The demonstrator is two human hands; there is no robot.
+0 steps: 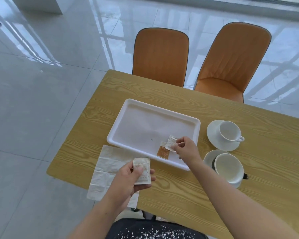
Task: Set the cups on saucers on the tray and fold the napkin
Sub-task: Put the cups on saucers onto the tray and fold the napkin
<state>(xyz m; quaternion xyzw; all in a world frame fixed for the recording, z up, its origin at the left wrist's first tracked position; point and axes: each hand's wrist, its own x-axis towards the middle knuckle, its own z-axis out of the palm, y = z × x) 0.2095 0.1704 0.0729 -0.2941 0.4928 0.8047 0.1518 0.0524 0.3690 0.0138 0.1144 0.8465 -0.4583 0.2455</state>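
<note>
Cups (229, 131) sit on saucers (214, 135) on the bench (197, 187), right of the tray (128, 121). My right grip (185, 149) pinches a sachet (171, 143) over the tray; my left grip (133, 178) pinches another sachet (142, 169) above the unfolded napkin (107, 163).

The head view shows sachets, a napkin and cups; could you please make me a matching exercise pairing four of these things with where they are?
Things:
1. orange sachet
2. napkin
3. far cup
4. white sachet

Places:
A. on a saucer, right of the tray
B. held in the left hand
C. lying inside the tray
D. flat on the table, overhanging its near edge

Pairs: 1-C, 2-D, 3-A, 4-B
</note>
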